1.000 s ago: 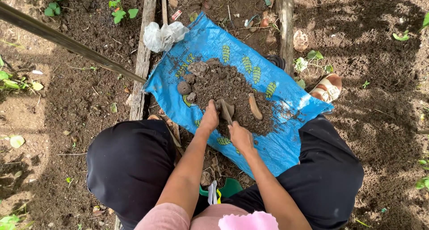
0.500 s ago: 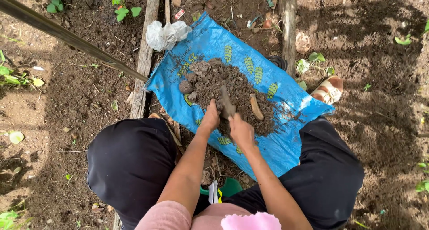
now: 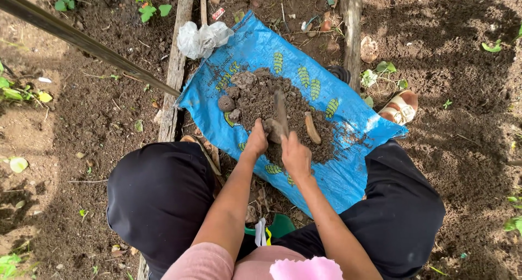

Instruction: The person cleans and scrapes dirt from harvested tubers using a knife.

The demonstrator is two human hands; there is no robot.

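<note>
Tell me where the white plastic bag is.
In the head view, the white plastic bag lies upper left of centre, at the top-left corner of the blue sack, beside a wooden plank.

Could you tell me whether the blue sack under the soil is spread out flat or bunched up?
Spread out flat. The blue sack lies open on the ground with the soil pile heaped on it; only its edges are slightly creased.

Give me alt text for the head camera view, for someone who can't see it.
Seen from above, a squatting person's left hand and right hand grip a trowel dug into a soil pile on a blue sack, on bare ground beside a wooden plank.
</note>
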